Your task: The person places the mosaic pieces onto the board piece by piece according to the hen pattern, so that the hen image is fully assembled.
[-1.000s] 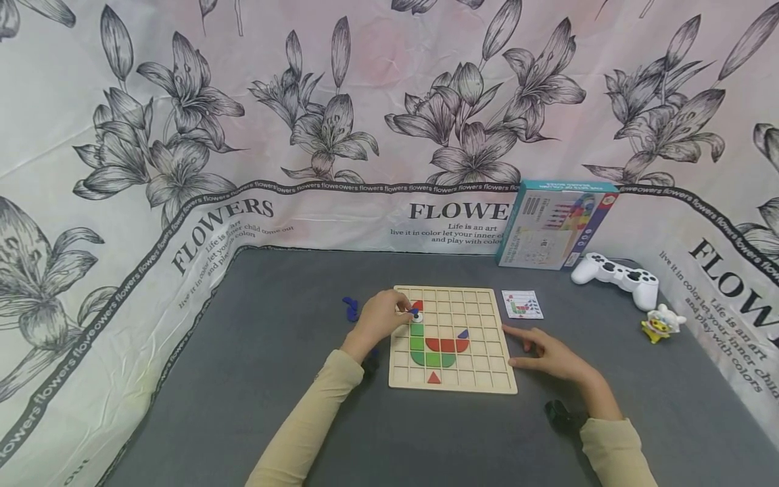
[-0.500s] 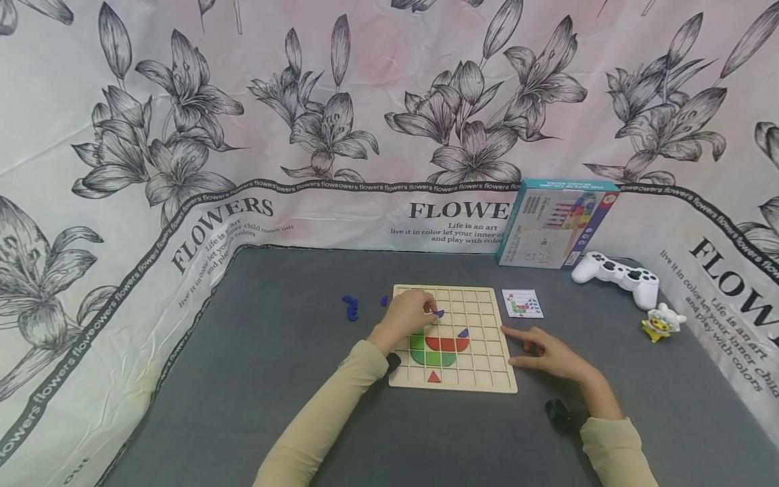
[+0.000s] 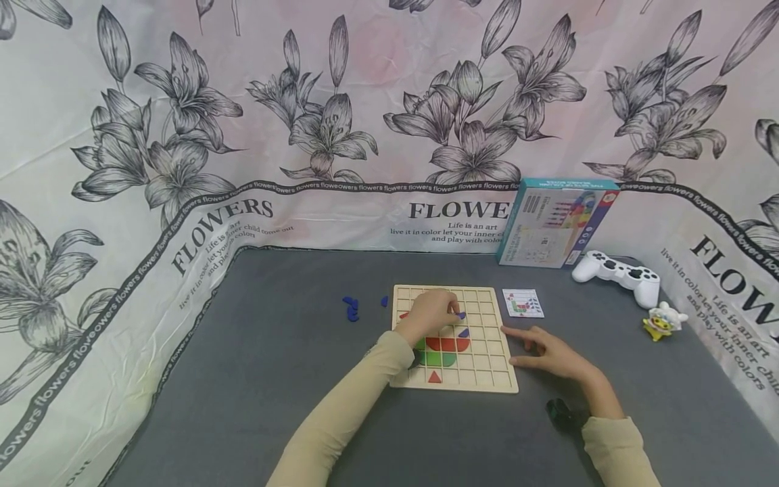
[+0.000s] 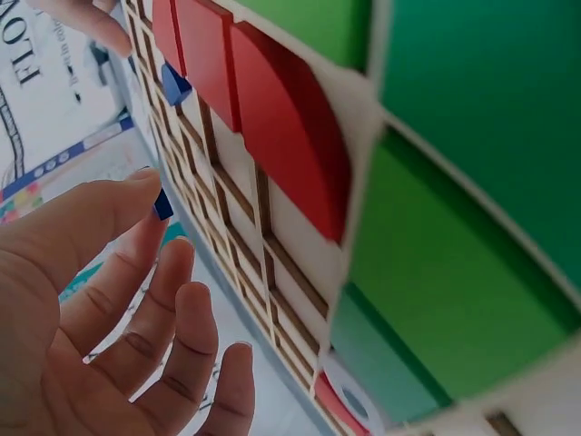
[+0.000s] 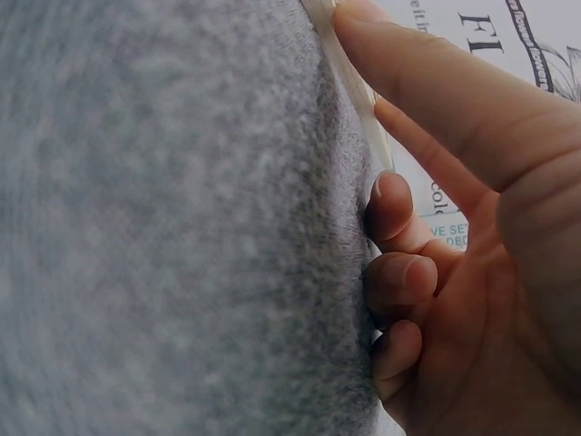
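My left hand [image 3: 431, 313] is over the wooden grid board [image 3: 487, 372], pinching a small blue triangular piece [image 4: 163, 205] between thumb and index finger; its other fingers are loosely bent. Just nearer on the board lies another blue triangle [image 3: 464, 333]. Red pieces [image 3: 447, 344] form a row above green pieces [image 3: 441, 359], and a red triangle [image 3: 435, 377] sits close to the front edge. The hand and wrist hide part of the board's left side in the head view. My right hand [image 3: 550, 353] touches the board's right edge with extended thumb and index finger, the remaining fingers bent.
Loose blue pieces [image 3: 351, 310] lie left of the board, with one more blue piece [image 3: 384, 301] beside its edge. A pattern card [image 3: 523, 303] is to the right. Farther back stand a box [image 3: 550, 226], a white game controller [image 3: 617, 276] and a small figurine [image 3: 663, 322].
My left hand has moved rightward across the board with the blue triangle, from the left columns to above the other blue triangle. The right hand has stayed at the board's edge.
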{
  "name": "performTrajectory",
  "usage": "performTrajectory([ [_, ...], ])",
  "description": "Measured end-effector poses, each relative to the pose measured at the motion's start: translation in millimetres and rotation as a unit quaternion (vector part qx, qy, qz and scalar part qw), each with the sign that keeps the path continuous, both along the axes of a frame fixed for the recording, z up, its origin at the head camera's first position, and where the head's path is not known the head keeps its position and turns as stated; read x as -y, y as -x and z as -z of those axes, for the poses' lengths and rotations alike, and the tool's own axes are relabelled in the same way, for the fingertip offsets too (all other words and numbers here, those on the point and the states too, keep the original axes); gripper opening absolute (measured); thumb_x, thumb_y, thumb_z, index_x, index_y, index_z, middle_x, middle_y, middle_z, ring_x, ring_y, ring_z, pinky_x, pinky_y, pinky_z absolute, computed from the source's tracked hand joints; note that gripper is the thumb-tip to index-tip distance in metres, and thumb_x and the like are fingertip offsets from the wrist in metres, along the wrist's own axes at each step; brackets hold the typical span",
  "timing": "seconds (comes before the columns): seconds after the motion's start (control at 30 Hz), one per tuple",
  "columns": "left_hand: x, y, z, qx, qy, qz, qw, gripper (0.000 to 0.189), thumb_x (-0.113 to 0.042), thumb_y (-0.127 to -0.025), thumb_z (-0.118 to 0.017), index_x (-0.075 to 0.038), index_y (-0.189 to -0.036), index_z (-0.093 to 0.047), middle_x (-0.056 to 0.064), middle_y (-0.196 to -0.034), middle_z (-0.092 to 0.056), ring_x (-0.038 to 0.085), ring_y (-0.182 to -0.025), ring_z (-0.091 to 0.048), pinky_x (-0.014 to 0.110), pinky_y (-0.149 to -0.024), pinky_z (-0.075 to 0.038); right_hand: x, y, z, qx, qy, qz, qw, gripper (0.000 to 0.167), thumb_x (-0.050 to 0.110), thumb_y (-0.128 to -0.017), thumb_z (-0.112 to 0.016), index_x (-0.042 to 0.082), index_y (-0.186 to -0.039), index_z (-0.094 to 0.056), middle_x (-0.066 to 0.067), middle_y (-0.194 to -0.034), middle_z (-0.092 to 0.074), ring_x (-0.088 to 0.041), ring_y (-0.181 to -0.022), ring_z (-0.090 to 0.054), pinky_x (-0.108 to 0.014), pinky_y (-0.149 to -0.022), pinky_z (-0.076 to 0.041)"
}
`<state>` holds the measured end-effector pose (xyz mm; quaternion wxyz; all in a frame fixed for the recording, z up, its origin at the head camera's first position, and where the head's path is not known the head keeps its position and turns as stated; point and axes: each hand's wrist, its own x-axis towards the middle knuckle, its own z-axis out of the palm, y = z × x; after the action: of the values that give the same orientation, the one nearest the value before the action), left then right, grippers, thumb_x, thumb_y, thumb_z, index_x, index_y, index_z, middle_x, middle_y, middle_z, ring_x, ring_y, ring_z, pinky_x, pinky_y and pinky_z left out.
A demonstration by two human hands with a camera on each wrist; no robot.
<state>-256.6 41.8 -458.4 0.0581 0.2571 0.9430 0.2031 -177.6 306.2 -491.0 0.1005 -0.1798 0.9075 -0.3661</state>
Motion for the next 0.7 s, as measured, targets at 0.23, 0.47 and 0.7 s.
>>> performTrajectory([
  [0.23, -17.8, 3.3, 0.6, 0.001, 0.025, 0.004, 0.9997, 0.009, -0.027, -0.082, -0.069, -0.018, -0.081, -0.068, -0.009, -0.081, -0.063, 0.006, -0.068, -0.051, 0.020, -0.057, -0.039, 0, -0.1, 1.9, -0.013, 0.000, -0.002, 0.9999, 0.063, 0.031, -0.078, -0.073, 0.014, -0.134, -0.050, -0.004, -0.081, -0.041, -0.012, -0.069, -0.035, -0.024, -0.058, -0.030],
  [0.47, -34.1, 5.0, 0.7, -0.016, 0.058, -0.001, 0.9982, 0.009, -0.024, -0.083, -0.067, -0.018, -0.077, -0.067, -0.009, -0.076, -0.062, 0.005, -0.067, -0.054, 0.020, -0.058, -0.041, -1, -0.3, 3.3, -0.020, 0.000, -0.004, 0.9998, 0.062, 0.031, -0.079, -0.073, 0.013, -0.134, -0.051, -0.004, -0.081, -0.040, -0.010, -0.068, -0.034, -0.024, -0.057, -0.030],
  [0.7, -40.6, 4.0, 2.4, 0.004, 0.054, -0.007, 0.9985, 0.007, -0.026, -0.083, -0.069, -0.020, -0.078, -0.069, -0.011, -0.075, -0.061, 0.005, -0.068, -0.052, 0.024, -0.063, -0.042, -2, 0.5, 3.3, -0.020, 0.004, -0.007, 0.9998, 0.062, 0.031, -0.079, -0.073, 0.013, -0.134, -0.051, -0.004, -0.080, -0.040, -0.010, -0.068, -0.034, -0.024, -0.057, -0.030],
])
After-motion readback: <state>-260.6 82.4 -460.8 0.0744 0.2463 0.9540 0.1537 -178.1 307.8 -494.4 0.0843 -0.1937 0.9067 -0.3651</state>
